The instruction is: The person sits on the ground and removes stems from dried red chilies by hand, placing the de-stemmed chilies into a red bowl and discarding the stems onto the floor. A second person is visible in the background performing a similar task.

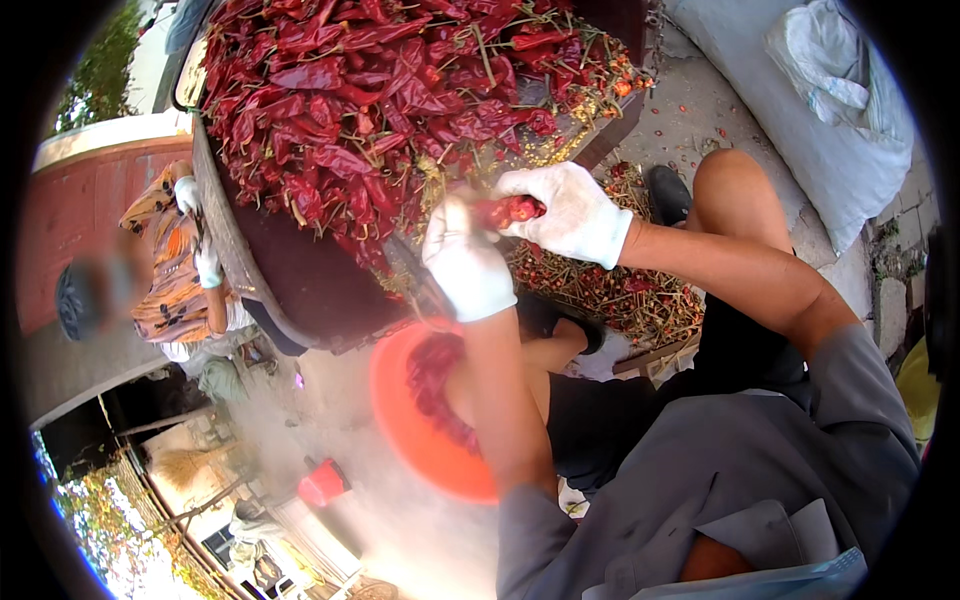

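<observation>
My right hand, in a white knit glove, is closed around a red chilli pepper and its fingertips point left. Close beside it, my left hand wears a matching glove; its curled fingers are at the pepper's left end. Motion blur hides whether they grip the stem or something else. Beyond both hands, a large heap of wrinkled red chilli peppers fills much of a dark, rimmed cart bed. Yellow seeds and stems lie at the heap's near edge.
Below my left forearm stands an orange basin holding red peppers. Cut stem scraps cover the ground between my legs. A full white woven sack lies at right. Across the cart, another person's gloved hands hold a dark tool.
</observation>
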`<state>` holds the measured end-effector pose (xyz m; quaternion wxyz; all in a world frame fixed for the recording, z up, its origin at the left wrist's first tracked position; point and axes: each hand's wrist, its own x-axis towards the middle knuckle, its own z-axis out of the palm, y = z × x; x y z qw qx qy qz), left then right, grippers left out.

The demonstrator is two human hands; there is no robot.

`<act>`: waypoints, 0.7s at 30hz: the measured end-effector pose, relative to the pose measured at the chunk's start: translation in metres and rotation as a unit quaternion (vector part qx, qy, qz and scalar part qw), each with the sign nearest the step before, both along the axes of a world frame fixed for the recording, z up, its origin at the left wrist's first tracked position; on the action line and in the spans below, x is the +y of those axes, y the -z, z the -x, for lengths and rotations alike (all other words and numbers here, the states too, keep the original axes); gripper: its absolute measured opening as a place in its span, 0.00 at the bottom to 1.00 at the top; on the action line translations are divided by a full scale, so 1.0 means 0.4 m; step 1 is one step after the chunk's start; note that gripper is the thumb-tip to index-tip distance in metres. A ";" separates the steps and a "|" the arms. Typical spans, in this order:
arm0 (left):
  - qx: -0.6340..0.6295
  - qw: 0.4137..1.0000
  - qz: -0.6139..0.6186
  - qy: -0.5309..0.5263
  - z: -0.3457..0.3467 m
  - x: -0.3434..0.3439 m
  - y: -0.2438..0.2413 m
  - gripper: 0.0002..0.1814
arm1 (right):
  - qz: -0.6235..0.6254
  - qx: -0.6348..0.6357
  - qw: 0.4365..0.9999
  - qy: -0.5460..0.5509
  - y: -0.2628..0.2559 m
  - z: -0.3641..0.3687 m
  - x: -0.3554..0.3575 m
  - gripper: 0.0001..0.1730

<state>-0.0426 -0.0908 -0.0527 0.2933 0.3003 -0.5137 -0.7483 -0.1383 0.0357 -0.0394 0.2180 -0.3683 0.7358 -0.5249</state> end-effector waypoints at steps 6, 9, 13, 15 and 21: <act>0.083 0.987 -0.005 -0.141 -0.059 -0.175 -0.071 0.20 | 0.040 -0.052 0.998 -0.008 0.043 0.002 0.044 0.24; -0.216 0.964 0.140 -0.068 -0.020 -0.118 -0.112 0.23 | 0.034 -0.118 0.990 -0.068 0.055 0.033 0.042 0.30; -0.364 0.729 0.579 0.036 0.006 -0.149 0.007 0.18 | -0.026 -0.145 0.973 -0.177 0.037 0.021 0.036 0.38; -0.368 0.653 0.657 0.077 0.023 -0.149 0.035 0.21 | -0.034 -0.108 0.972 -0.205 0.035 0.014 0.036 0.37; -0.433 0.535 0.721 0.079 0.064 -0.141 0.068 0.11 | -0.022 -0.113 0.971 -0.207 0.026 0.049 0.043 0.30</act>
